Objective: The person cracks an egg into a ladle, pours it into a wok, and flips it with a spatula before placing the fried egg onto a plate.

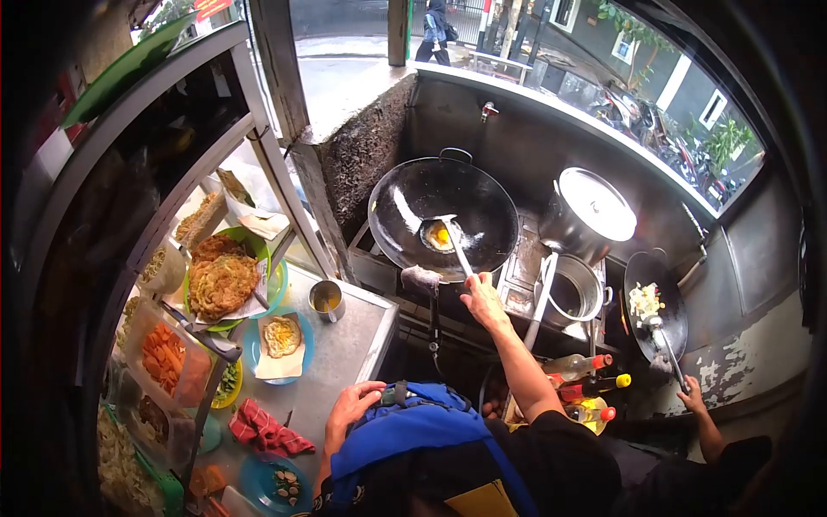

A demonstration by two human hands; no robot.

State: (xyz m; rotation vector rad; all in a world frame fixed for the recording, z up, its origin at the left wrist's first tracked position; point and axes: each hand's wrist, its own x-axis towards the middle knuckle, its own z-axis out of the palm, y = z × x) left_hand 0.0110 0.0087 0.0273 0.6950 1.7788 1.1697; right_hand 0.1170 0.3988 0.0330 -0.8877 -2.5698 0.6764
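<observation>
My right hand [484, 302] grips the long handle of a metal spatula [459, 252], its blade in a large black wok [392, 207]. By the blade, an egg [437, 236] with a bright yolk lies at the bottom of the wok. My left hand [355, 403] rests beside the blue bag [413, 431] at my waist, fingers extended and holding nothing. On the metal counter to the left, a fried egg [282, 336] lies on paper on a blue plate [251, 345]. A metal cup [326, 302] with yellow liquid stands near it.
At right, a co-worker's hand [692, 396] holds a ladle in a smaller wok [636, 274] with food. A lidded pot [573, 226], an open pot [594, 303] and sauce bottles [579, 366] stand between. Omelettes [222, 284], carrots [165, 355] and a red cloth [269, 428] lie left.
</observation>
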